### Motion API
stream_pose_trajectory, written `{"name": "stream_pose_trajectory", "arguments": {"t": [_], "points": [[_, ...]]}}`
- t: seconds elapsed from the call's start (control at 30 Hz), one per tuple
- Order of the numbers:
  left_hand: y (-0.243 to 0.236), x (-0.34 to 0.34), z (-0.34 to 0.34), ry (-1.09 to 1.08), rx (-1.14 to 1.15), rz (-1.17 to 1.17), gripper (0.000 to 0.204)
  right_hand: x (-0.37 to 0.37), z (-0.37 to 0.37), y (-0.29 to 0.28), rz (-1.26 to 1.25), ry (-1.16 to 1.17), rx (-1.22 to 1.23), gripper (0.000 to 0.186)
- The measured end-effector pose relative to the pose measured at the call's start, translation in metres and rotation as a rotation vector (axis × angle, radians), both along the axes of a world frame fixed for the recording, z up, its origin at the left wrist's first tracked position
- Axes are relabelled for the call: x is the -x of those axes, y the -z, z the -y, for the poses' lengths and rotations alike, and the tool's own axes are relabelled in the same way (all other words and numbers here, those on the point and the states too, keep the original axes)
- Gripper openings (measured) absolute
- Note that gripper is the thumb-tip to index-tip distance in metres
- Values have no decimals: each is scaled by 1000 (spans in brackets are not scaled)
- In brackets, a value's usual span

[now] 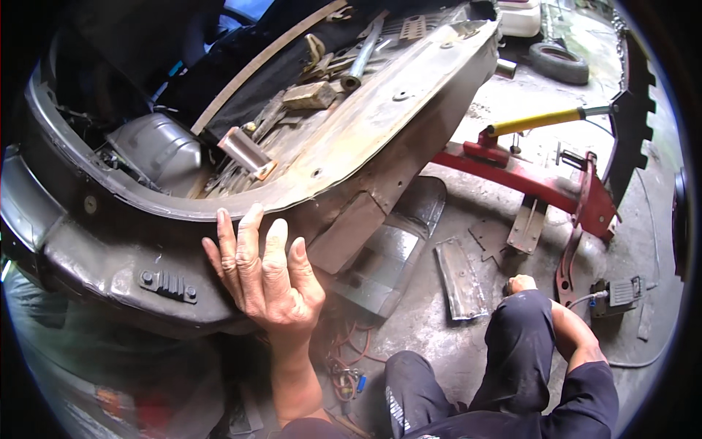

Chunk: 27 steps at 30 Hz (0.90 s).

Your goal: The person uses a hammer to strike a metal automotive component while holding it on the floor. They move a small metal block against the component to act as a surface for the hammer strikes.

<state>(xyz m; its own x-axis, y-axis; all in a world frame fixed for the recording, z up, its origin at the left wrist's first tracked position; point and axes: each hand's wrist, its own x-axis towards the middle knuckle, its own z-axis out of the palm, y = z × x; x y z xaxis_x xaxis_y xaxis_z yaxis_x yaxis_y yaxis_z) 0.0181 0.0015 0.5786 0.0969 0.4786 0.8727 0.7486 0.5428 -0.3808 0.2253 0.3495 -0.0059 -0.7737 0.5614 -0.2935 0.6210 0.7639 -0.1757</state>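
My left hand [269, 274] rests against the dark grey rear corner of a vehicle body [135, 252], just under the curved edge of its opening. Its fingers are stretched out and spread, with the tips at the lip of the metal. Nothing is held in it. To the right, my right hand [522, 284] shows just beyond my bent knee. It looks closed, and the knee hides most of it, so whatever it may hold cannot be made out. A ribbed bracket [168, 286] is bolted to the body left of my left hand.
Inside the body lie a metal cylinder [247, 152], a wooden block [309, 95] and a steel tube [363, 55]. A red pulling frame [504, 175] with a yellow ram [537, 121] stands at right. A loose metal panel [461, 279], a foot pedal [616, 296] and a tyre [559, 64] lie on the floor.
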Motion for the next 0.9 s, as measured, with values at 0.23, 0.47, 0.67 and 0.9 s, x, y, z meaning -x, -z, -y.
{"name": "stream_pose_trajectory", "arguments": {"t": [0.23,0.47,0.67,0.9], "points": [[4,2,-5,14,-4,0,20,2,-5,-31,-26,-57,-29,25],[4,-1,4,97,-9,20,29,-10,11,-36,2,-2,-29,24],[10,3,8,119,21,39,28,-16,30,-26,-17,63,-129,25],[-25,33,0,47,-12,-235,18,-12,-20,-58,-189,6,-192,22]]}}
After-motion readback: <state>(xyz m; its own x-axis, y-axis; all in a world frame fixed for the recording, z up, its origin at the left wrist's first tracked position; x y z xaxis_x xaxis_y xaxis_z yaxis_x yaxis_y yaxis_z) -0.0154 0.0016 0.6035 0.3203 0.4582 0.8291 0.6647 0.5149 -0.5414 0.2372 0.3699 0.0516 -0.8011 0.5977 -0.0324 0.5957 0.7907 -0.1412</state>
